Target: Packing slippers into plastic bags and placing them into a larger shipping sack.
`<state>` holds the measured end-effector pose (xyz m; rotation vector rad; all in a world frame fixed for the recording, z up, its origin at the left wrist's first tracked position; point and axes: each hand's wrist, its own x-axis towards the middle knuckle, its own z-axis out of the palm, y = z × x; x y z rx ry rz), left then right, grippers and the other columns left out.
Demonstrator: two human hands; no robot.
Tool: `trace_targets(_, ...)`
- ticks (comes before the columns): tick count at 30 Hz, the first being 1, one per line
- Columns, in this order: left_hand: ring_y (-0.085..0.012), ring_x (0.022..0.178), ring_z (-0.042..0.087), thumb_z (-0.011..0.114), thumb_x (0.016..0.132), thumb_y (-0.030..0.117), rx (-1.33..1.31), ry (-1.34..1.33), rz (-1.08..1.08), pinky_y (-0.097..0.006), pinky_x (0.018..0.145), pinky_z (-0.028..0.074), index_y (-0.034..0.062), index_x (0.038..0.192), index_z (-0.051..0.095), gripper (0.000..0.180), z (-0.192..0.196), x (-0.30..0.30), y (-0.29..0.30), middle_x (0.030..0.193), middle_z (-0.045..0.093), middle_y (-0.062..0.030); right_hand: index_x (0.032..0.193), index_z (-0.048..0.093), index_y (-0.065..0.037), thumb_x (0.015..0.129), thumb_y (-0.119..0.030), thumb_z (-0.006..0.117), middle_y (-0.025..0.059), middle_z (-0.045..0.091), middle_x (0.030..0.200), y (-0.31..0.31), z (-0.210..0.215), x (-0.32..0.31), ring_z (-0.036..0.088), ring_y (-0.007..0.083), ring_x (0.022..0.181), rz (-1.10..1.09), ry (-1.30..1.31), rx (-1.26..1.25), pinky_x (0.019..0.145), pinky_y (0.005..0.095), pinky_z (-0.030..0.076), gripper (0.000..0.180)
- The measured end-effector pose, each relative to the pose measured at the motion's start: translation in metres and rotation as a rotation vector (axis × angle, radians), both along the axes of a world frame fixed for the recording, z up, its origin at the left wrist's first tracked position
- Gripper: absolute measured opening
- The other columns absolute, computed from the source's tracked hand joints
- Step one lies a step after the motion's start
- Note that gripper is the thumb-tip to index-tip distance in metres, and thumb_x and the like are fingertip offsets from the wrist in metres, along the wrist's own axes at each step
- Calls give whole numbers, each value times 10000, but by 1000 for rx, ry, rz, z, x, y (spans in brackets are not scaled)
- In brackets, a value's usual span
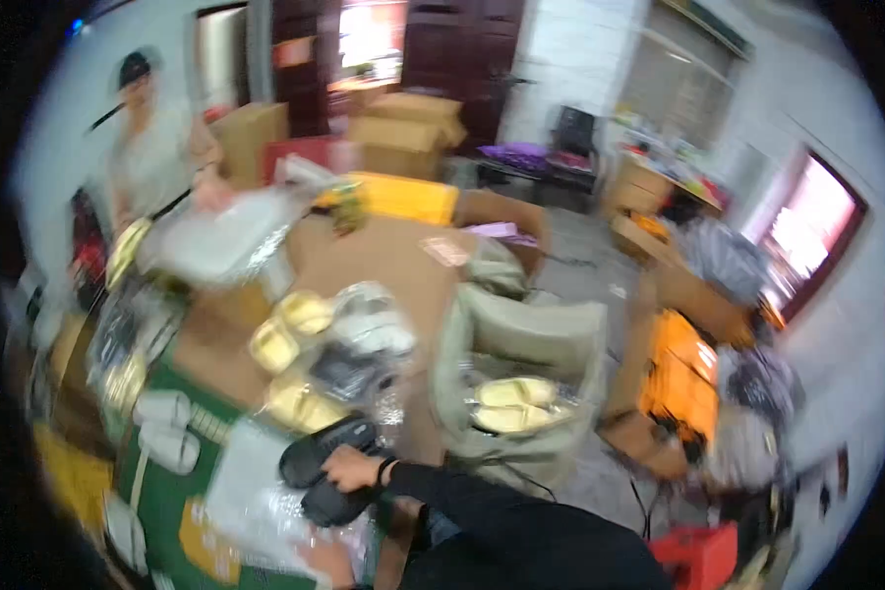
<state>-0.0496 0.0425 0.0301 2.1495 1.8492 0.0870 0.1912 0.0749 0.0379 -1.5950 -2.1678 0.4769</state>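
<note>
A pair of black slippers (329,500) is in my right hand (352,470), whose fingers are closed over them above the near end of the table. Beneath and beside them spreads a clear plastic bag (251,492) on the green mat. At the lower edge my left hand (329,562) is against the bag's plastic; motion blur hides how its fingers lie. Just beyond are yellow slippers (305,405), dark slippers in plastic (349,372) and pale grey slippers in plastic (374,320). White slippers (167,433) lie on the green mat (192,388) to the left.
A co-worker (157,157) stands far left, handling a large clear plastic bag (221,236). Right of the table, a greenish open sack (521,324) contains yellow slippers. Farther right are orange packages (680,379) in a carton; cardboard boxes (398,138) stand behind.
</note>
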Motion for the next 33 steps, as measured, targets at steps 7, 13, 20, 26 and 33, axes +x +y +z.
trace_targets(7,-431,998,492,530,833,459,30,-224,-187,-477,845,417,-12,1183,470,590,0,-2,11,1101,480,-303,732,673,-59,730,-189,547,120,538,971,-44,5,6,476,296,930,-178,80,-96,836,462,317,182)
trace_targets(13,-400,830,531,630,750,495,12,-231,-183,-478,755,438,-82,947,558,614,-10,-16,34,949,550,-267,698,673,-65,702,-189,537,121,532,918,-54,4,-4,482,292,883,-261,162,37,770,419,345,184)
trace_targets(20,-354,832,524,504,833,467,-120,-95,-311,-428,737,417,-74,968,548,559,0,-4,31,948,551,-236,740,633,33,711,-182,523,220,535,945,-63,20,2,513,368,836,-329,523,-31,694,428,408,244)
trace_targets(26,-335,799,537,531,818,404,-75,-215,-243,-413,708,424,-64,950,553,486,0,0,23,915,567,-218,842,628,21,746,-190,513,219,484,904,-54,11,-4,480,367,853,-250,577,-71,734,422,391,259)
trace_targets(33,-312,760,553,562,801,330,-33,-330,-178,-396,674,431,-52,929,559,403,-8,-10,11,877,585,-196,863,642,-14,768,-276,568,221,574,921,-43,21,-13,547,374,830,-221,617,-36,683,448,416,288)
